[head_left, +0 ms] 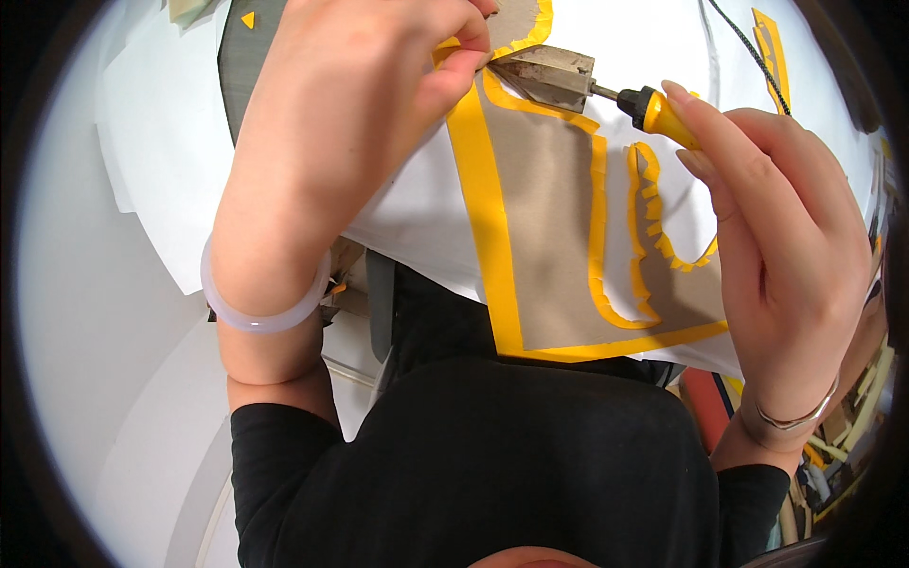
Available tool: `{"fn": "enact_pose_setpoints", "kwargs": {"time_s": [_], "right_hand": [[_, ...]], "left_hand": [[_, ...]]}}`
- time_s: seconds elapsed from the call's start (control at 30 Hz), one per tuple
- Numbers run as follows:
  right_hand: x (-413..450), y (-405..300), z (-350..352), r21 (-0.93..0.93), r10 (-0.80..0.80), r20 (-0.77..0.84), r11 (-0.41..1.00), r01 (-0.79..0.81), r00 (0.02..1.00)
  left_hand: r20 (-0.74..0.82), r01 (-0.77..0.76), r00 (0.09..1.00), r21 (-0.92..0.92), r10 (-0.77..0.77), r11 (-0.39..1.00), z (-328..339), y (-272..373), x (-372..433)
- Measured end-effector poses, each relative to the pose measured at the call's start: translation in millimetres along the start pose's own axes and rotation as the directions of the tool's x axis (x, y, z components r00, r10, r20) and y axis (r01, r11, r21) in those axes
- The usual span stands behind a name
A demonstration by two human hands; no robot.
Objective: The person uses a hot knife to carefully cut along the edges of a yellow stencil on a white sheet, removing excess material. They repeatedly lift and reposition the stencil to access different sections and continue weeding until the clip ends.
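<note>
My right hand [788,206] holds a small iron [550,77] by its yellow and black handle [657,113]. The iron's pointed metal head touches the yellow edging at the upper part of a grey-brown shaped panel [547,206]. Right beside that tip, my left hand [398,71] pinches the edge with thumb and finger; what lies between them is too small to tell. Yellow edging [490,248] runs along the panel's border and its curved cutout, where it is snipped into small tabs. Part of the panel is hidden behind my right hand.
White paper sheets [163,163] lie under the work. A dark grey mat [245,64] with a small yellow scrap [248,20] is at upper left. At upper right, a black cord [753,53] crosses a yellow-edged strip [770,42]. Scraps [845,426] are heaped at lower right.
</note>
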State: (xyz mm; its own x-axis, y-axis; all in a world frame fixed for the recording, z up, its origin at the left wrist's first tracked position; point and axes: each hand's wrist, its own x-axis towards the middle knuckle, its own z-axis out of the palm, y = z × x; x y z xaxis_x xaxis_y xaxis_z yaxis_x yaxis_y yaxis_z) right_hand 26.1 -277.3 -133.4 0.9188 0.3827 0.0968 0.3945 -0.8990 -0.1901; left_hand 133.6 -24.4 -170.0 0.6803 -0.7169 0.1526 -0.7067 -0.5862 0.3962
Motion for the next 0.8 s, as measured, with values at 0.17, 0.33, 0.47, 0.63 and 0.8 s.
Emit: {"fn": "enact_pose_setpoints", "kwargs": {"time_s": [0.17,0.33,0.47,0.63,0.8], "right_hand": [[5,-2,4,0.041,0.018,-0.026,0.999,-0.017,1.0],[11,1,6,0.03,0.035,-0.022,0.999,-0.034,0.999],[17,5,5,0.065,0.081,-0.015,0.995,-0.08,0.997],[6,20,2,0.014,0.071,-0.012,0.997,-0.071,0.997],[-10,15,-14,0.068,0.258,-0.04,0.964,-0.255,0.965]], "left_hand": [[-0.032,-0.003,0.999,-0.131,-0.001,0.991,13,-28,-2],[-0.076,0.062,0.993,-0.308,-0.089,0.95,17,-32,-8],[-0.16,0.054,0.983,-0.207,-0.088,0.977,20,-13,-18],[-0.102,0.137,0.986,0.036,-0.133,0.99,28,-10,-30],[-0.078,0.301,0.953,0.123,-0.293,0.946,34,-1,-22]]}}
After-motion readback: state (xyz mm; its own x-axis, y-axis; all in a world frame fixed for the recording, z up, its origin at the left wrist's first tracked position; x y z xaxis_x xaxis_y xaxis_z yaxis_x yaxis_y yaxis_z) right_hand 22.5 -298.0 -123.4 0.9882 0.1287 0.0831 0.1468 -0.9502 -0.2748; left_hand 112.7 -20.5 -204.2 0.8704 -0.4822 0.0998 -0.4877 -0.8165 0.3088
